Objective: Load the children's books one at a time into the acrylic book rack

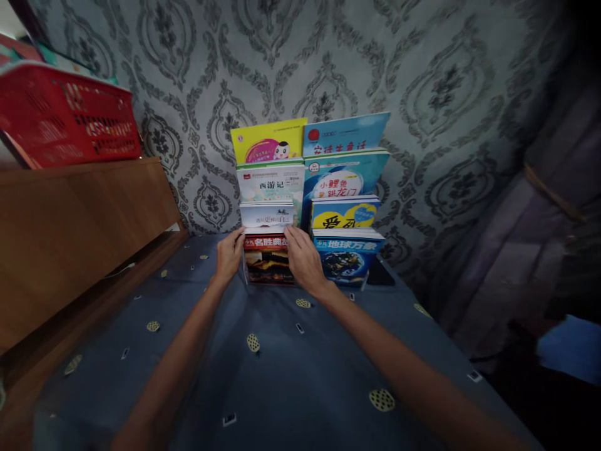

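Books stand in stepped rows in two columns against the wall, seemingly in a rack that is mostly hidden. At the front left is a red-and-black book [267, 266] with Chinese lettering. My left hand [230, 255] grips its left edge near the top corner, and my right hand [304, 258] has its fingers on the top right corner. Directly behind it rises a pale book [267, 215], then a white-green book [270, 183] and a yellow book [267, 139]. To the right of my right hand stands a blue book with a globe [347, 260].
The right column also holds a yellow-and-blue book [345, 214], a teal book [345, 178] and a light blue book [347, 133]. A dark blue patterned cloth [263, 388] lies underneath. At left, a red basket [70, 116] sits on a wooden headboard [84, 232]; a curtain [511, 232] hangs right.
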